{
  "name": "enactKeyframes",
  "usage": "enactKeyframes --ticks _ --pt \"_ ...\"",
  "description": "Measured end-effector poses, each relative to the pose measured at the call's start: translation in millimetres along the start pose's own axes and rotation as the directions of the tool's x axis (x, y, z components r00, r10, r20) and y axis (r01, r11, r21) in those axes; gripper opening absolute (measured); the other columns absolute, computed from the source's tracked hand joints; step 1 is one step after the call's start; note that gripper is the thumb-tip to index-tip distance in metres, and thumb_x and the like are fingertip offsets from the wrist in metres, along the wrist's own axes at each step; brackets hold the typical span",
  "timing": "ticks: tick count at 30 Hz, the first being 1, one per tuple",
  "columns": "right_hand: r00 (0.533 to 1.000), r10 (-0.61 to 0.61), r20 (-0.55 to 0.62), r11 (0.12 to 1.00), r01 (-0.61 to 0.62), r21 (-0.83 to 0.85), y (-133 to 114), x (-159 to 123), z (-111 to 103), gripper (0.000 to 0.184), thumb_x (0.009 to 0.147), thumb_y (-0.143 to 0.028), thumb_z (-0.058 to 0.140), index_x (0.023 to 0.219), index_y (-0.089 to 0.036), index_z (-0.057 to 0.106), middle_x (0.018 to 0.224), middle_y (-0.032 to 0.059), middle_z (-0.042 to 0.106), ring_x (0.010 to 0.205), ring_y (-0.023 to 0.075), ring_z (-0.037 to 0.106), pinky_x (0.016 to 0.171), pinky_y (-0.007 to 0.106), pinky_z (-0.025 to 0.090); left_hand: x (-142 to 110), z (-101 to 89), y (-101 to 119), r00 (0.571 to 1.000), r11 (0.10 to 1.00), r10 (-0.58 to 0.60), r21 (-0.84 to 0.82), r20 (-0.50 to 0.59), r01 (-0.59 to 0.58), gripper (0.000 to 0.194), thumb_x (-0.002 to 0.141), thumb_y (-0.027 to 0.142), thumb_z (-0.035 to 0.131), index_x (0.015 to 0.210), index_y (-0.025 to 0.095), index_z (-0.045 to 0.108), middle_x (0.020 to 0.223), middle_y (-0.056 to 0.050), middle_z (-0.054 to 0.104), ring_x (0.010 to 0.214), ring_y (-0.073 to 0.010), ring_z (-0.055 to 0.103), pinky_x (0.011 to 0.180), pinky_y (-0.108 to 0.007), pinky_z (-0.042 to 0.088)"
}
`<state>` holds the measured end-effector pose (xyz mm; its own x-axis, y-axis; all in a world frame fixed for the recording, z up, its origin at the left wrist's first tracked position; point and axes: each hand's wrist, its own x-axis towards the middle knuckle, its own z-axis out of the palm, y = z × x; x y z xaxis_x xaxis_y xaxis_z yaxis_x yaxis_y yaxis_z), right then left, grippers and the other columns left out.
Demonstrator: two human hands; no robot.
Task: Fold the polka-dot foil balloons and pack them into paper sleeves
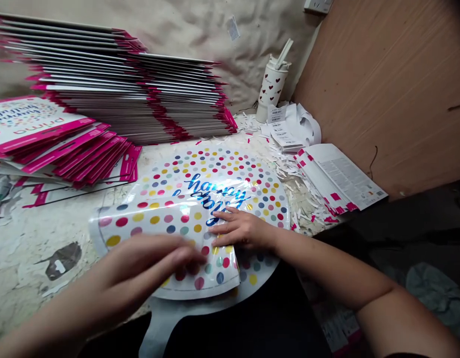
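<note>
A round foil balloon point(211, 174) lies flat on the worn white tabletop point(32, 223), printed with multicoloured polka dots and shiny blue "happy birthday" lettering. Its near half is folded over as a dotted flap point(158, 223), and its tail point(158, 333) hangs past the table's edge. My left hand point(140, 268) rests on the flap, slightly blurred, with its thumb hidden. My right hand point(240, 228) lies on the flap's far edge, fingers spread flat, gripping nothing.
Tall stacks of pink-edged flat packs point(133, 94) stand at the back left, with pink-and-white cards point(61, 144) fanned in front. To the right are paper scraps point(293, 184), printed sheets point(337, 174), labels point(285, 129) and a heart-patterned tumbler point(271, 87), before a wooden panel point(379, 89).
</note>
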<state>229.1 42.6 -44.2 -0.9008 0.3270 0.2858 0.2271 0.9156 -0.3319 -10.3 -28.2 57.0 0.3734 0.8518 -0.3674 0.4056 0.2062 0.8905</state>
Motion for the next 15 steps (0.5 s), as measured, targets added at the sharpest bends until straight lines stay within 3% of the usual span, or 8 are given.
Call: enactKeyframes --ticks 1,2,4,6,8,10,15 --pt "1.0 -0.011 0.025 1.0 0.011 0.009 1 0 3 0.031 0.085 -0.017 0.052 0.112 -0.028 0.063 0.128 -0.0006 0.056 0.134 0.0206 0.03 0.109 0.042 0.023 24 -3.7 0 0.978 0.946 0.2 0.271 -0.052 -0.179 0.026 0.074 0.035 0.061 0.096 0.023 0.071 0.099 -0.007 0.07 0.092 -0.0256 0.063 0.083 -0.035 0.049" --pt "0.999 -0.011 0.035 1.0 0.011 0.012 1 -1 5 0.031 0.086 -0.017 0.051 0.112 -0.027 0.063 0.128 -0.0003 0.056 0.133 0.0203 0.031 0.108 0.042 0.024 49 -5.5 -4 0.938 0.831 0.345 0.469 -0.013 -0.299 0.038 0.078 0.034 0.054 0.113 0.022 0.064 0.12 -0.007 0.062 0.114 -0.0282 0.053 0.099 -0.041 0.038" --pt "1.0 0.027 -0.009 1.0 -0.027 0.003 -2 -2 9 0.031 0.087 -0.015 0.047 0.114 -0.024 0.061 0.127 0.0024 0.057 0.13 0.0188 0.037 0.108 0.04 0.027 91 -4.8 -21 0.901 0.597 0.376 0.687 0.215 -0.414 0.05 0.084 0.031 0.044 0.132 0.018 0.046 0.141 -0.008 0.041 0.134 -0.028 0.029 0.11 -0.047 0.018" --pt "0.989 0.087 -0.124 0.996 -0.088 -0.006 -7 -7 12 0.031 0.088 -0.014 0.042 0.113 -0.016 0.06 0.124 0.0078 0.058 0.123 0.0167 0.046 0.105 0.036 0.033 115 -1.1 -41 0.9 0.46 0.328 0.783 0.288 -0.418 0.054 0.089 0.036 0.036 0.139 0.017 0.033 0.147 -0.009 0.028 0.138 -0.0267 0.017 0.111 -0.047 0.01" --pt "0.97 0.108 -0.22 0.994 -0.111 -0.002 -11 -15 13 0.029 0.089 -0.014 0.04 0.107 -0.013 0.062 0.12 0.0108 0.061 0.116 0.0156 0.053 0.103 0.034 0.037 120 2.5 -56 0.912 0.395 0.312 0.836 0.268 -0.381 0.057 0.091 0.043 0.031 0.141 0.017 0.026 0.15 -0.01 0.02 0.139 -0.0265 0.011 0.111 -0.047 0.008" --pt "0.97 0.075 -0.233 0.997 -0.071 0.026 -13 -24 14 0.026 0.09 -0.017 0.041 0.099 -0.014 0.065 0.115 0.0096 0.064 0.114 0.0158 0.055 0.101 0.033 0.038 115 4.9 -63 0.918 0.368 0.32 0.862 0.236 -0.35 0.06 0.091 0.048 0.029 0.142 0.018 0.023 0.15 -0.01 0.017 0.139 -0.0267 0.009 0.111 -0.046 0.008" --pt "0.994 0.072 -0.087 0.971 -0.05 0.236 -14 -30 3 0.024 0.089 -0.02 0.044 0.1 -0.02 0.065 0.111 0.0047 0.067 0.117 0.0161 0.053 0.103 0.035 0.034 109 11.0 -59 0.921 0.344 0.332 0.883 0.203 -0.319 0.061 0.09 0.05 0.028 0.142 0.02 0.022 0.151 -0.01 0.014 0.139 -0.0262 0.009 0.111 -0.046 0.009"
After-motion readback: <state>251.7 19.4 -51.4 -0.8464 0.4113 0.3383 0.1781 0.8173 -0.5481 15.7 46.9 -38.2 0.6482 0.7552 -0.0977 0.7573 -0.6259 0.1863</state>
